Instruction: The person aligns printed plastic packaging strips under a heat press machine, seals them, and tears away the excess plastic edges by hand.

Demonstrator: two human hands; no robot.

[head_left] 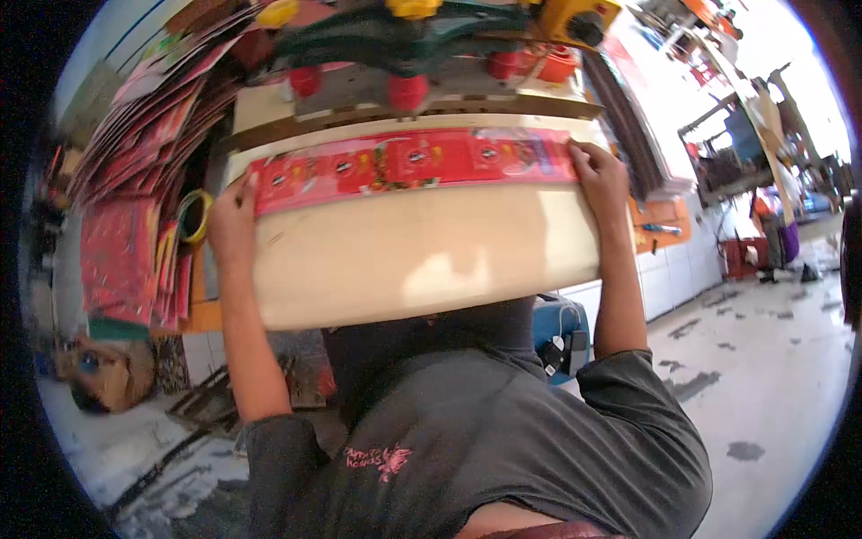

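A long red printed strip (413, 162) lies across a cream-coloured board (422, 251), close to a straight metal bar (422, 110). My left hand (233, 216) grips the strip's left end, fingers closed on its edge. At the other end my right hand (600, 175) pinches the strip's right edge between thumb and fingers. Just beyond the bar stands a dark green machine frame (449, 40) with red knobs (407, 92) beneath it and yellow parts on top.
Stacks of red printed sheets (121, 251) stand at the left, with a yellow tape roll (194, 216) beside them. A yellow box with a dial (575, 20) is at the top. On the right are a blue-handled tool (662, 229) and dark stacked strips (628, 126).
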